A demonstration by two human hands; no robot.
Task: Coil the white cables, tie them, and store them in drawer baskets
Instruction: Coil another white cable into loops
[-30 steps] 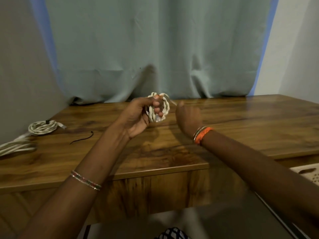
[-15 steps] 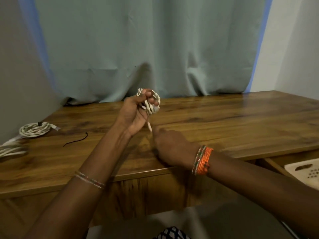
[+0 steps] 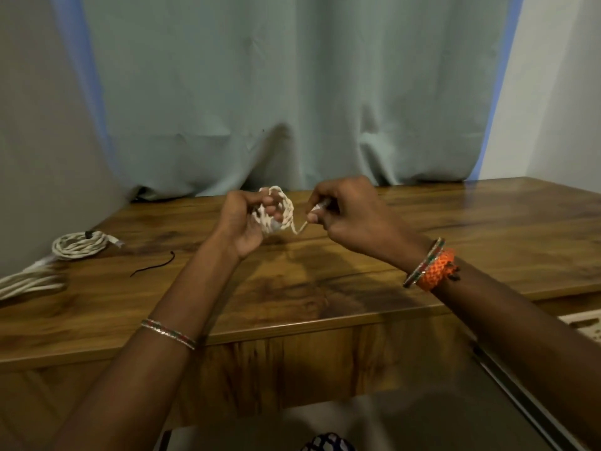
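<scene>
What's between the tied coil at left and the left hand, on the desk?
Head view: one loose black tie lies on the desk between the tied coil and the left hand.

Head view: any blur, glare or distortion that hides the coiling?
Head view: dim, warm light; the coil in the left hand looks soft, the cables at the left edge smear; sheen and arm shadows cross the table; edges bow with wide-angle distortion.
</scene>
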